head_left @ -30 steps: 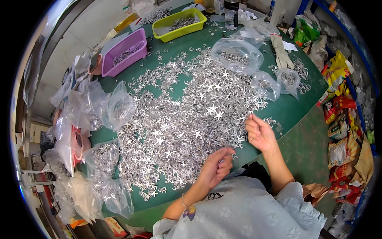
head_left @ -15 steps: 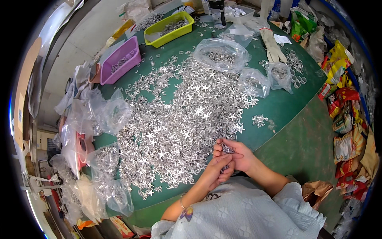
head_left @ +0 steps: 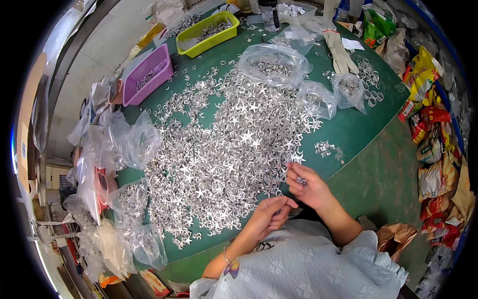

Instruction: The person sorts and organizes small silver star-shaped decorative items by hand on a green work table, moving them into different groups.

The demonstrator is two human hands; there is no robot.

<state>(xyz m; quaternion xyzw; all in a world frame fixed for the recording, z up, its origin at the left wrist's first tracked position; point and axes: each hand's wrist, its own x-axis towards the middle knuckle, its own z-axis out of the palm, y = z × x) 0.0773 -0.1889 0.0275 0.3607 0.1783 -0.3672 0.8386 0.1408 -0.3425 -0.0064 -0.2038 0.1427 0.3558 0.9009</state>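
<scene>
A big heap of small silver star-shaped metal pieces (head_left: 224, 149) covers the green table (head_left: 358, 129). My right hand (head_left: 306, 187) is at the heap's near right edge, fingers pinched on a small silver piece (head_left: 300, 180). My left hand (head_left: 269, 217) is just below and left of it, at the table's near edge, fingers curled together; what it holds is hidden. A small separate cluster of silver pieces (head_left: 324, 147) lies to the right of the heap.
Clear plastic bags of silver parts (head_left: 273, 64) lie at the back and along the left edge (head_left: 132, 144). A purple tray (head_left: 148, 79) and a yellow-green tray (head_left: 206, 33) stand at the far left. A white glove (head_left: 341, 47) lies at the back. Colourful packets (head_left: 433, 144) pile on the right.
My right hand came back from the heap's right edge to meet my left hand near my body; now the two have parted slightly, the right one raised with a piece.
</scene>
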